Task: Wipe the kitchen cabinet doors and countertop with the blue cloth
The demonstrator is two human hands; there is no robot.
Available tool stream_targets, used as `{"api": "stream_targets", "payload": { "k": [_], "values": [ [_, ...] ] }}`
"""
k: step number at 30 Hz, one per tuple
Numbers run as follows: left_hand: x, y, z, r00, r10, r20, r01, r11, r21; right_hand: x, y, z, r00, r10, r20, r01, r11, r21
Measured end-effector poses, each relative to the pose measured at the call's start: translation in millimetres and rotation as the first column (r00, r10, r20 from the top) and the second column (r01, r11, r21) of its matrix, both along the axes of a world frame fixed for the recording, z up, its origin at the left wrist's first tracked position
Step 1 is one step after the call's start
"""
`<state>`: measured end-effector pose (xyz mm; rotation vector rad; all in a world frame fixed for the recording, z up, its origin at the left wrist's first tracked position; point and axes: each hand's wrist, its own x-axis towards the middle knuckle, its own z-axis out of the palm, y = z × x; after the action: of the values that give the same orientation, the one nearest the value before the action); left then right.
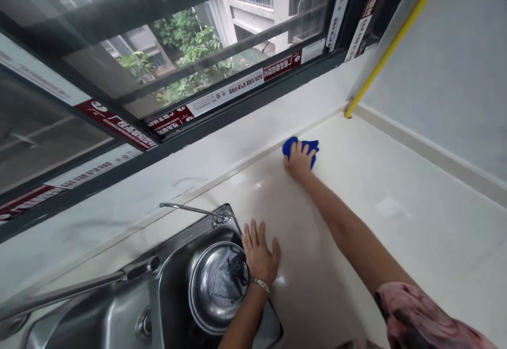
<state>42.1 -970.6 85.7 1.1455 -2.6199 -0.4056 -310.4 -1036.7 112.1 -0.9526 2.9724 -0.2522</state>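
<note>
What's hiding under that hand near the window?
A blue cloth lies under the right hand, on the pale counter. Only its edges show; the hand covers the rest.

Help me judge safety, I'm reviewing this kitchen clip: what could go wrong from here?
1. The right hand presses the blue cloth at full stretch near the back edge; the person might overbalance.
2. The left hand props flat on the glossy countertop right beside the sink; it could slip in against the metal strainer bowl.

Right hand (300,160) pressing blue cloth (301,145) on countertop (396,180), left hand (259,254) flat beside sink (174,291)
</note>
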Motion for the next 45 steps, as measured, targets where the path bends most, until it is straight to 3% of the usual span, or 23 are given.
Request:
{"api": "stream_targets", "payload": {
  "k": [3, 6, 10, 13, 16, 20, 22, 25, 28, 31, 33, 36, 39, 42, 45],
  "values": [
    [-1.0, -1.0, -0.6, 1.0, 0.012, -0.005, -0.012, 1.0, 0.006, 61.7, -20.0, 6.9, 0.994, 0.098, 0.037, -0.097, 0.995, -0.03],
    [-3.4, -1.2, -2.0, 0.999, 0.025, -0.038, -0.025, 1.0, -0.006, 116.8, -16.2, 14.3, 0.938, 0.336, 0.085, -0.33, 0.941, -0.08],
    [-6.2, -2.9, -4.0, 0.997, 0.036, -0.065, -0.036, 0.999, -0.001, 173.1, 10.5, 18.7, 0.757, 0.647, 0.097, -0.621, 0.757, -0.201],
    [-5.7, -4.9, -5.0, 0.995, 0.053, -0.079, -0.05, 0.998, 0.033, 191.0, 39.9, 17.2, 0.631, 0.771, 0.091, -0.729, 0.629, -0.27],
    [-4.8, -4.5, -4.5, 0.992, 0.048, -0.117, -0.042, 0.998, 0.052, 180.1, 81.3, 11.0, 0.613, 0.78, 0.124, -0.728, 0.619, -0.295],
    [-5.8, -0.2, -3.8, 0.989, 0.028, -0.148, -0.022, 0.999, 0.046, 124.6, 156.0, -2.4, 0.618, 0.772, 0.149, -0.745, 0.636, -0.201],
    [-6.3, 1.5, -5.2, 0.986, 0.023, -0.165, -0.018, 0.999, 0.029, 86.4, 190.1, -7.7, 0.7, 0.7, 0.139, -0.691, 0.714, -0.116],
    [-5.7, 2.6, -9.4, 0.981, -0.033, -0.189, 0.03, 0.999, -0.023, 33.3, 214.3, -12.0, 0.89, 0.455, 0.032, -0.453, 0.89, -0.044],
    [-4.3, 3.2, -12.6, 0.975, -0.101, -0.197, 0.087, 0.993, -0.081, 2.4, 193.3, -11.9, 0.981, 0.187, -0.06, -0.189, 0.981, -0.047],
    [-3.3, 4.2, -12.1, 0.975, -0.109, -0.195, 0.091, 0.991, -0.099, 0.7, 134.2, -7.9, 0.997, -0.064, -0.047, 0.062, 0.997, -0.038],
    [-2.7, 5.2, -10.3, 0.975, -0.105, -0.194, 0.089, 0.992, -0.091, 13.7, 84.8, -5.2, 0.986, -0.164, -0.039, 0.162, 0.986, -0.041],
    [-1.7, 6.8, -7.4, 0.975, -0.101, -0.196, 0.088, 0.993, -0.076, 49.0, 13.9, -4.7, 0.992, -0.109, -0.066, 0.104, 0.992, -0.066],
    [-1.1, 8.2, -5.9, 0.975, -0.102, -0.2, 0.092, 0.994, -0.059, 91.4, -34.5, -6.4, 0.997, -0.02, -0.079, 0.014, 0.997, -0.08],
    [-1.5, 9.0, -5.5, 0.973, -0.095, -0.211, 0.087, 0.995, -0.045, 125.8, -49.6, -3.0, 0.997, 0.019, -0.08, -0.025, 0.997, -0.072],
    [-2.4, 9.4, -4.6, 0.969, -0.086, -0.233, 0.079, 0.996, -0.039, 151.1, -42.7, 8.1, 0.974, 0.221, -0.05, -0.223, 0.975, -0.019]
  ]
}}
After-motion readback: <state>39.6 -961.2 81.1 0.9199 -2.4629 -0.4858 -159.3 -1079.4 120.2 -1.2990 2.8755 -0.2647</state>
